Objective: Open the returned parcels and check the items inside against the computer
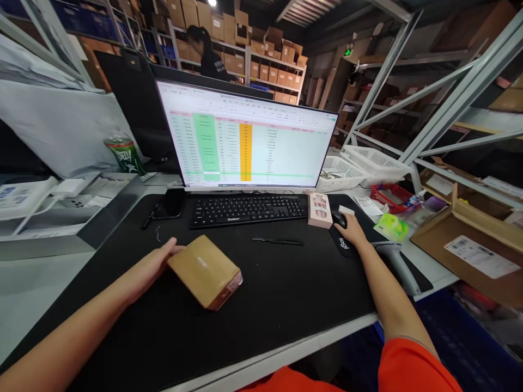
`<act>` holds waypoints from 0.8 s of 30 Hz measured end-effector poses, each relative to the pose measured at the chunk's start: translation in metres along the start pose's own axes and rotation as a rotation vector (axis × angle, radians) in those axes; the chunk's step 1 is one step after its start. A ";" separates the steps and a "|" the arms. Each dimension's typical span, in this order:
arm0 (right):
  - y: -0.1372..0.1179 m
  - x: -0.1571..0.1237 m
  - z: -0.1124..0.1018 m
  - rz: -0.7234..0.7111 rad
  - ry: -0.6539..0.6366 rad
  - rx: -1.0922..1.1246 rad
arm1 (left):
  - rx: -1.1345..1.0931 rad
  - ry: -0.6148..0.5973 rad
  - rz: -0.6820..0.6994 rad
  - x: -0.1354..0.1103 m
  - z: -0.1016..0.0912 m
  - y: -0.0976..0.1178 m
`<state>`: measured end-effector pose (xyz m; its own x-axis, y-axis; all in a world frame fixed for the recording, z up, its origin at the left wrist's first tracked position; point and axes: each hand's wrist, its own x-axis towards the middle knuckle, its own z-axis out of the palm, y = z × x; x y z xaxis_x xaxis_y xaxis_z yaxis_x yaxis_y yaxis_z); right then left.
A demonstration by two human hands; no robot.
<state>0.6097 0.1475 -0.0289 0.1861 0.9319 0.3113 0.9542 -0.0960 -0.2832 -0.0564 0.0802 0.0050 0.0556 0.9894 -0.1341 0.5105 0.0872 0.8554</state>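
Observation:
My left hand (157,265) grips a small brown cardboard box (203,268) by its left side, above the black desk mat (261,305). The box is tilted, and a pinkish label shows on its right end. At the right, my right hand (352,228) rests over a black computer mouse (339,219), fingers curled on it. Just left of the mouse stands a small pink-and-white box (319,210). A pair of dark tweezers (278,241) lies on the mat between my hands. Behind it sits a black keyboard (247,209).
A monitor (253,141) with a spreadsheet stands behind the keyboard. A phone (170,203) lies left, near a green bottle (125,155). On the right are a barcode scanner (398,267), a green packet (391,227), white baskets (341,173) and an open carton (474,245). A person (210,57) stands beyond.

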 end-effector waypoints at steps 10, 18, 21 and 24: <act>0.020 0.011 0.024 -0.172 0.091 0.068 | 0.316 0.362 0.285 0.090 0.030 -0.010; 0.026 0.006 0.022 -0.210 0.097 0.005 | 0.434 0.383 0.337 0.102 0.036 -0.035; 0.023 0.004 0.021 -0.196 0.111 -0.011 | 0.485 0.362 0.377 0.102 0.034 -0.036; 0.021 0.002 0.020 -0.189 0.102 -0.020 | 0.525 0.350 0.395 0.101 0.037 -0.037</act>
<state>0.6252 0.1543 -0.0521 0.0257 0.8937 0.4479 0.9787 0.0688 -0.1933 -0.0382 0.1724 -0.0584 0.0881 0.9223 0.3764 0.8570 -0.2627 0.4433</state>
